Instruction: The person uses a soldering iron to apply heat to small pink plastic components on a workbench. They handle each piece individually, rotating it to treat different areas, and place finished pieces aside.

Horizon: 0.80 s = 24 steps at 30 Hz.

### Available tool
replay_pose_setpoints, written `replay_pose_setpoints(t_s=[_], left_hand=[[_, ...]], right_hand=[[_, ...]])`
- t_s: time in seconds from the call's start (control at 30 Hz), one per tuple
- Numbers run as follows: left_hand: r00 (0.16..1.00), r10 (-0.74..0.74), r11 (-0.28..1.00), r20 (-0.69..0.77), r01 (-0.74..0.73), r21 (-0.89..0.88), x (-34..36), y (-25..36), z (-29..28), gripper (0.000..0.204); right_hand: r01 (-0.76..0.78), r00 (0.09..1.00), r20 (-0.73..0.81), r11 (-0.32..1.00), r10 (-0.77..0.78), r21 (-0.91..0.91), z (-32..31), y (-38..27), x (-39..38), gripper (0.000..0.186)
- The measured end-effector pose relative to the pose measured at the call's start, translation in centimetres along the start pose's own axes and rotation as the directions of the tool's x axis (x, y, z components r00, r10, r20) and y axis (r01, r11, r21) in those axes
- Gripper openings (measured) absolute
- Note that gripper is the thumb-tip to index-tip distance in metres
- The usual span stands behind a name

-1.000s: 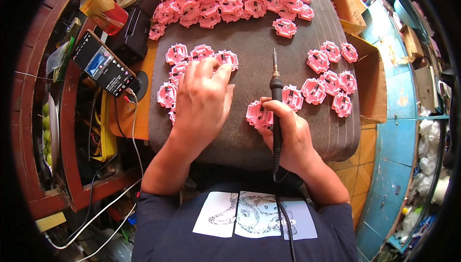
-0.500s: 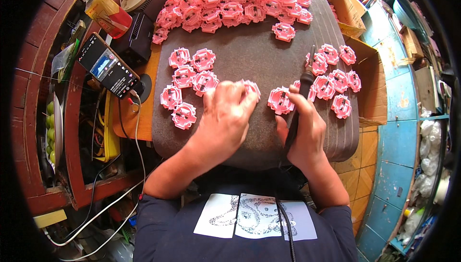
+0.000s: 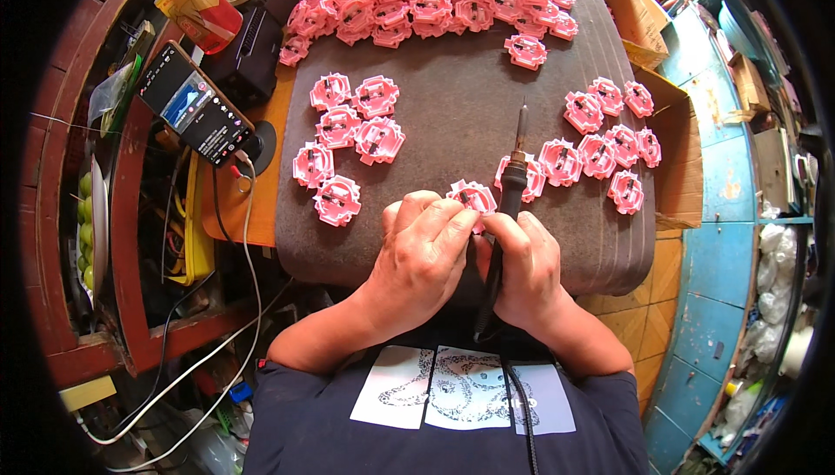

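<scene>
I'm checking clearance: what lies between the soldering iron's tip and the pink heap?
In the head view, one lone pink part lies between the iron's tip and the heap; only dark mat shows from that part to the tip.

Worn garment: a dark navy short-sleeved T-shirt (image 3: 348, 449).
Front: three pale panels (image 3: 470, 388) side by side, bearing dark speckled artwork; left hand (image 3: 419, 249) and right hand (image 3: 527, 257) ungloved.
</scene>
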State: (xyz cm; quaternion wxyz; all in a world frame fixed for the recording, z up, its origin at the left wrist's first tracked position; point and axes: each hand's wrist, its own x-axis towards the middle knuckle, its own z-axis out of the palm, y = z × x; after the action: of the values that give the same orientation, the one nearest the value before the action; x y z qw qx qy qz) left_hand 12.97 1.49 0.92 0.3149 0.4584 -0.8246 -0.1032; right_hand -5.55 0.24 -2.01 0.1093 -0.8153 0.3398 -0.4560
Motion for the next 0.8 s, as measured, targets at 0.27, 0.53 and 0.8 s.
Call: replay_pose_setpoints(t_s=[0.27, 0.53, 0.8], left_hand=[[0.999, -0.005, 0.999, -0.046, 0.003, -0.035, -0.1, 0.1, 0.2, 0.038], [0.996, -0.078, 0.947, -0.052, 0.058, -0.315, -0.3, -0.3, 0.9, 0.031], [0.996, -0.074, 0.915, -0.042, 0.051, -0.400, 0.5, -1.2, 0.9, 0.023]], right_hand=[[-0.060, 0.998, 0.035, 0.992, 0.057, 0.107, -0.7, 0.0, 0.3, 0.050], [-0.143, 0.986, -0.046, 0.957, 0.160, 0.253, -0.1, -0.1, 0.0, 0.052], [-0.185, 0.981, -0.012, 0.952, 0.194, 0.244, -0.3, 0.1, 0.0, 0.049]])
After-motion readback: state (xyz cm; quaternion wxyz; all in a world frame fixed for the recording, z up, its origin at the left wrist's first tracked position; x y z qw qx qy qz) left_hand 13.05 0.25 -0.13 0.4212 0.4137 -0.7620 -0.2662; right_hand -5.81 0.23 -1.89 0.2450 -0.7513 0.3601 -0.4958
